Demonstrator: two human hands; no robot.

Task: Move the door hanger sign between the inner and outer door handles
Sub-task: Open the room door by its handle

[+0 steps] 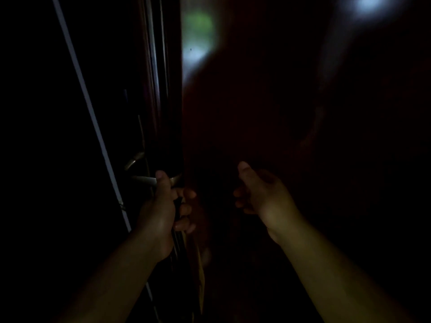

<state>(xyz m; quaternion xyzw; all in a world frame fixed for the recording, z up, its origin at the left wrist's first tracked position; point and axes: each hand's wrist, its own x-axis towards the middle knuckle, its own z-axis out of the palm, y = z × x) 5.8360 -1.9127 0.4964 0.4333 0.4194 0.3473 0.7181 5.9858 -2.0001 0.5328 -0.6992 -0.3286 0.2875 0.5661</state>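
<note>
Metal handle (143, 179) glinting right at the thumb of the left hand (163, 206), fingers wrapped round the door edge (172, 113), right hand (263, 194) loosely curled and empty alongside, sign lost in darkness, position impossible to tell.

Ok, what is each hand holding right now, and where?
Left hand grips the door's edge just below the handle, fingers wrapped round it. Right hand holds nothing visible, though it is very dark.
</note>
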